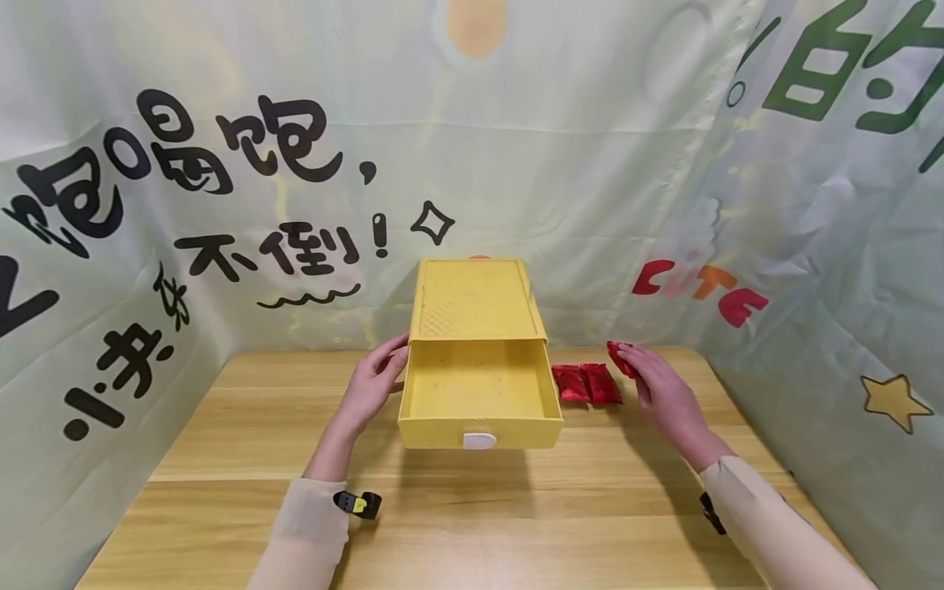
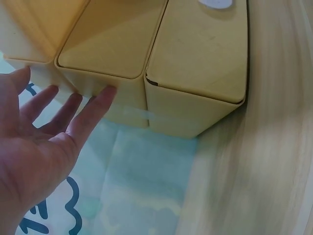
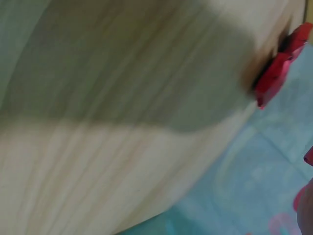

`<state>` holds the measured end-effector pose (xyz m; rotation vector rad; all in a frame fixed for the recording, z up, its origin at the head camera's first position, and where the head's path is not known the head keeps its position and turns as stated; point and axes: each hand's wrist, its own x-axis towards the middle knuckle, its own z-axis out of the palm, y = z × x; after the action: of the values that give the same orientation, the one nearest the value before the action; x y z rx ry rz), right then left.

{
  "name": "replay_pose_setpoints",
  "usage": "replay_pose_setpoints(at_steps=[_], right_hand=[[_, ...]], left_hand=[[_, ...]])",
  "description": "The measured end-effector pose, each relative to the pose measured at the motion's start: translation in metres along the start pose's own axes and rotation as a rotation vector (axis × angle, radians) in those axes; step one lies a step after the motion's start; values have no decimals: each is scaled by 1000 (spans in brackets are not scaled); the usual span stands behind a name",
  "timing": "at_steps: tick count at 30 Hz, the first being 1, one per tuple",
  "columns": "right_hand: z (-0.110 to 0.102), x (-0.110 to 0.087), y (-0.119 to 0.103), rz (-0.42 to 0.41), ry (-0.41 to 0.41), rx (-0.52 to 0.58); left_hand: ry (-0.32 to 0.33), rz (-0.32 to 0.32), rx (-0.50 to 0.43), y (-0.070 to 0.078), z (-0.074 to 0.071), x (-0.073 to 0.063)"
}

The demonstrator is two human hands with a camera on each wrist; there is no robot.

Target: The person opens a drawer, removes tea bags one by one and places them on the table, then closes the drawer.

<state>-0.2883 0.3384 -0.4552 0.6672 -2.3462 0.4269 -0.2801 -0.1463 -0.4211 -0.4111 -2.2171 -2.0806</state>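
A yellow drawer box (image 1: 475,299) stands at mid-table, its top drawer (image 1: 479,389) pulled out, with a white pull tab (image 1: 479,441) on the front. My left hand (image 1: 372,381) rests against the box's left side. In the left wrist view, that hand's fingers (image 2: 100,105) are spread and lightly bent along the yellow side. Right of the box, my right hand (image 1: 664,393) pinches a small red packet (image 1: 622,359) above the table. Only a sliver of that hand (image 3: 306,210) shows in the right wrist view. Two more red packets (image 1: 588,383) lie side by side near the box.
The wooden table (image 1: 472,533) reaches back to a pale printed cloth (image 1: 590,205) that hangs behind and at both sides. In the left wrist view, the box shows several stacked sections (image 2: 195,54). The pulled-out drawer juts toward the table's front.
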Motion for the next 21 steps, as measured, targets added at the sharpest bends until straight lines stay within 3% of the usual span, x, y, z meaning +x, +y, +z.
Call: replay_pose_setpoints(at_steps=[12, 21], right_hand=[[8, -17, 28, 49, -178, -19], [14, -24, 41, 21, -214, -51]], left_hand=[[11, 9, -15, -4, 2, -1], [15, 11, -9, -4, 2, -1]])
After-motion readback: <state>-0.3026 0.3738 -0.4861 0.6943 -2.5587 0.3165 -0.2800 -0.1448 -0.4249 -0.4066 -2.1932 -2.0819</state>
